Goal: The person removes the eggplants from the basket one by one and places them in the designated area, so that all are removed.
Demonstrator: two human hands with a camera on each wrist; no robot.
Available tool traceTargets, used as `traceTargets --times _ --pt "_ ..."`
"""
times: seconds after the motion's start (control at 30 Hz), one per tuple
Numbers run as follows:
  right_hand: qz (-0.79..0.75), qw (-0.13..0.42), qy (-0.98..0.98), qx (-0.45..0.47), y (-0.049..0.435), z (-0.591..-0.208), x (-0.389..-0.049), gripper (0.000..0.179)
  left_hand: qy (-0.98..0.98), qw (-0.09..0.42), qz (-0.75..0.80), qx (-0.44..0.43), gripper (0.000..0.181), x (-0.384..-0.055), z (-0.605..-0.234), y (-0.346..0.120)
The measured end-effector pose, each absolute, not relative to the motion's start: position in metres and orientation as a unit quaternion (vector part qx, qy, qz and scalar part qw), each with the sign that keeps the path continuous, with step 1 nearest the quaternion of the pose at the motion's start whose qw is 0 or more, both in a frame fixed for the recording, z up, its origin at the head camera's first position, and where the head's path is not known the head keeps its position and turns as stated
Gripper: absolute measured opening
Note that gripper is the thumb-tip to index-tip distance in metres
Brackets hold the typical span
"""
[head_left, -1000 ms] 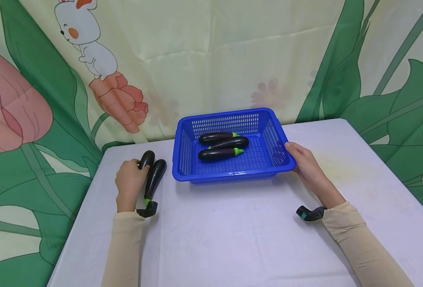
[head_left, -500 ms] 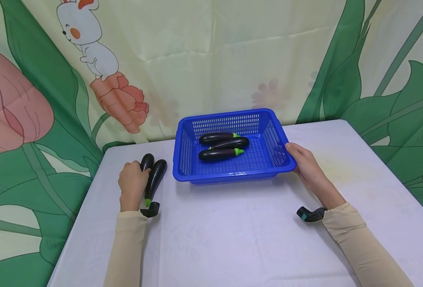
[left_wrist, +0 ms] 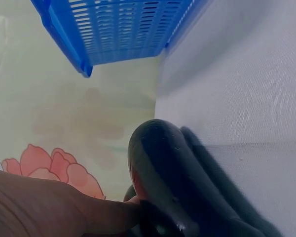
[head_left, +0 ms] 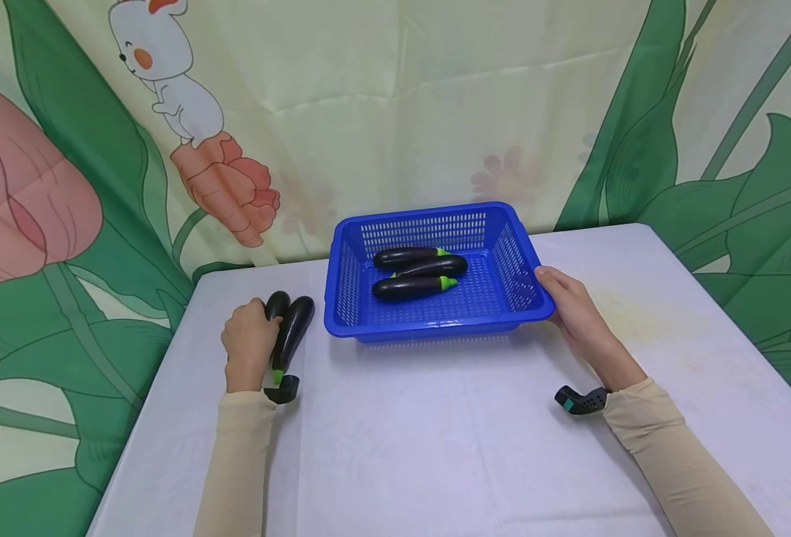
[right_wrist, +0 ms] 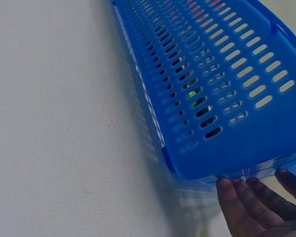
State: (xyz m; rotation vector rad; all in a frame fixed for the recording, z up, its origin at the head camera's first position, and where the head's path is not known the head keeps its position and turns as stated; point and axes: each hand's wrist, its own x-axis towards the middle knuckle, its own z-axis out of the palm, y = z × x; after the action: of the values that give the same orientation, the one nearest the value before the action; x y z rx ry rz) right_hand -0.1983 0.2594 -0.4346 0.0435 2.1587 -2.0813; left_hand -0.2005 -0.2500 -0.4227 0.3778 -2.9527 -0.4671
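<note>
On the left of the table, two dark purple eggplants lie side by side. My left hand [head_left: 249, 339] holds the left eggplant [head_left: 277, 305], its thumb between the pair; the lower part of that eggplant is hidden by the hand. The right eggplant [head_left: 293, 328] points its green stem toward me and looms large in the left wrist view. At the right end of a blue slotted basket [head_left: 429, 327], my right hand [head_left: 577, 306] grips the rim, thumb on top. Inside the basket are three more eggplants [head_left: 412, 289], lying crosswise. In the right wrist view, fingertips [right_wrist: 227, 190] touch the basket's end wall.
A white cloth covers the table [head_left: 402, 447]. Behind it hangs a curtain [head_left: 395, 112] printed with flowers, leaves and a white rabbit. The basket stands near the table's back edge. Each wrist wears a black camera mount [head_left: 580, 400].
My left hand has shifted slightly right, and the left eggplant in it has come a little toward me. The right hand and the basket have stayed in place.
</note>
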Motion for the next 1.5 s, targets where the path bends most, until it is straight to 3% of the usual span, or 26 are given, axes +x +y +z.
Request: traceTargets --times 0.43,0.73,1.17,1.5 --pt "-0.704 0.07 0.707 0.012 0.26 -0.436 -0.2 0.074 -0.98 0.045 -0.145 0.128 0.028 -0.2 -0.418 -0.247" --pt "-0.706 0.074 0.704 0.017 0.26 -0.436 -0.199 0.075 -0.981 0.063 -0.128 0.133 0.03 -0.195 -0.41 -0.244" --pt "-0.698 0.076 0.712 0.015 0.257 -0.436 -0.199 0.077 -0.978 0.115 -0.129 0.116 0.037 -0.184 -0.396 -0.227" --pt "-0.705 0.076 0.705 0.016 0.26 -0.435 -0.199 0.076 -0.972 0.178 -0.136 0.067 0.034 -0.177 -0.376 -0.187"
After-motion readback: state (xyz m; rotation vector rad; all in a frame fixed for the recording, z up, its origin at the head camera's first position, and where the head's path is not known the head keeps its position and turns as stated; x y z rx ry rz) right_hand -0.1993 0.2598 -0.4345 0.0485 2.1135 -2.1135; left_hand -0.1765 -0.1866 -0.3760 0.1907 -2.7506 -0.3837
